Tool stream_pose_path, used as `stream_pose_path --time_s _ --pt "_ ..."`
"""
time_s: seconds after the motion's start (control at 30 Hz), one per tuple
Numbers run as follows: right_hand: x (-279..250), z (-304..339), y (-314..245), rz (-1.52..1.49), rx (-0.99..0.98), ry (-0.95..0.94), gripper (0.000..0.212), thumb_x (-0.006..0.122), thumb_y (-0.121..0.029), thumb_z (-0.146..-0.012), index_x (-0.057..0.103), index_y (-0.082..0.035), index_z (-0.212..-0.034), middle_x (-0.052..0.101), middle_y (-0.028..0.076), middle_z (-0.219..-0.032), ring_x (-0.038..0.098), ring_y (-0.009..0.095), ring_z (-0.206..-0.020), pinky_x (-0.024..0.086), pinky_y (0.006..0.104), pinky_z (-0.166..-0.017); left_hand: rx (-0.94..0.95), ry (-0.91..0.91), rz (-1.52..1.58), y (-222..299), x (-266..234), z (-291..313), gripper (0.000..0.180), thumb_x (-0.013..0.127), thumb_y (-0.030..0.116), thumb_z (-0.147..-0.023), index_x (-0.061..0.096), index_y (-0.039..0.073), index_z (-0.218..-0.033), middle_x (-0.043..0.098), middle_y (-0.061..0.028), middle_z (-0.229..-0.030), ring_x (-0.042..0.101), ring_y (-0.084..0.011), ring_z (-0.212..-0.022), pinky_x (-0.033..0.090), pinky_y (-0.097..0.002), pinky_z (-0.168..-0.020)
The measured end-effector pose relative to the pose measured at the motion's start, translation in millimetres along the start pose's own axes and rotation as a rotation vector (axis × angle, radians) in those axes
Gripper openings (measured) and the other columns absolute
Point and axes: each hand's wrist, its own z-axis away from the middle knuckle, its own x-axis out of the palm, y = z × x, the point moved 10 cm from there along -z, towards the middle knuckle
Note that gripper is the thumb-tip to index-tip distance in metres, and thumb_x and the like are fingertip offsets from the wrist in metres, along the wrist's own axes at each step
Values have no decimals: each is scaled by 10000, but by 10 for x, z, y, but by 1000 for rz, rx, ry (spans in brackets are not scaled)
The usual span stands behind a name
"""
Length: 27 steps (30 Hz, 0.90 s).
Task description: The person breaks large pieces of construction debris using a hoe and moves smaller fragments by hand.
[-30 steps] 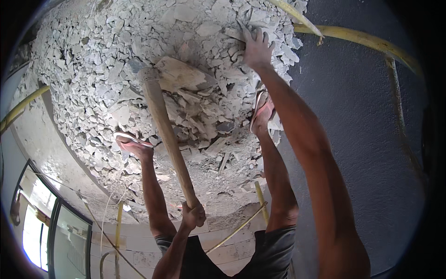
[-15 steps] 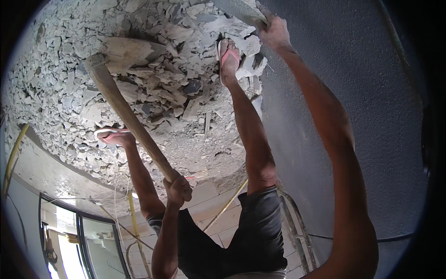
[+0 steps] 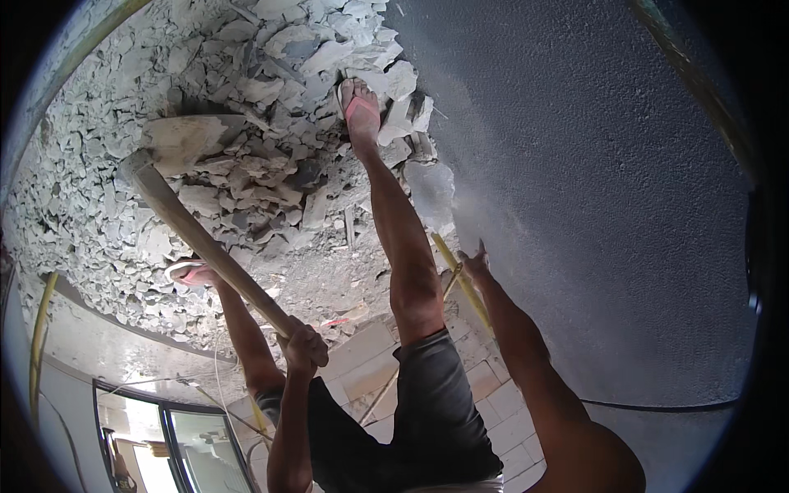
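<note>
My left hand (image 3: pixel 305 345) is closed round the near end of a thick wooden handle (image 3: pixel 209 246). The handle slants away to the far left, and its dusty far end rests at the rubble (image 3: pixel 255 177); no blade can be made out there. Over by the grey wall, my right hand (image 3: pixel 475 263) has its fingers apart and holds nothing. A yellow pole (image 3: pixel 467 289) stands right beside that hand. My feet, in pink-strapped flip-flops, are planted apart on the broken pieces.
A textured dark grey wall (image 3: pixel 592 181) rises along the right. Brick-like blocks (image 3: pixel 366 357) lie behind my legs. A glass door (image 3: pixel 201 448) is at the lower left, with another yellow pole (image 3: pixel 39 341) above it. A larger tan chunk (image 3: pixel 185 141) sits among the rubble.
My right hand has come down and back along the wall, and the grey slab it gripped is out of it and out of view. My left hand keeps its hold on the handle.
</note>
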Motion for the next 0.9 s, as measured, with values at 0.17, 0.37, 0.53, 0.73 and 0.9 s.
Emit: stream_pose_path --time_s 0.17,0.37,0.53,0.73,0.9 --pt "418 195 -40 -119 -158 -130 741 692 -180 -904 309 -96 -1533 416 239 -1497 430 339 -1381 388 436 -1106 -13 -44 9 -7 16 19 137 524 6 -817 426 90 -862 410 -13 -578 411 -122 -394 389 -301 -328" --pt "-209 1096 -2590 -165 -805 143 282 559 -67 -970 585 -23 -1248 678 169 -1170 669 290 -1093 544 387 -922 37 0 -23 101 -84 106 142 565 22 -837 428 57 -844 447 -27 -595 447 -138 -399 397 -306 -334" --pt "1403 2824 -4670 -62 -988 -675 778 610 -453 -971 252 -2 -1494 505 320 -1379 515 378 -1308 460 483 -1056 64 52 -58 47 94 96 178 574 47 -838 462 37 -700 486 -51 -556 499 -161 -393 414 -311 -341" --pt "2309 3494 -4976 -5 -814 -551 694 784 -383 -824 444 -12 -1303 664 244 -1034 688 375 -937 542 437 -804 37 189 -234 239 371 372 126 586 77 -758 486 6 -727 522 -63 -547 500 -154 -383 416 -317 -356" --pt "2077 3814 -5055 -281 -903 -682 459 736 -191 -858 480 -2 -1188 637 131 -784 648 228 -560 528 365 -497 417 297 -530 431 224 387 248 632 89 -726 559 -72 -899 572 -174 -660 624 -312 -648 494 -460 -645"
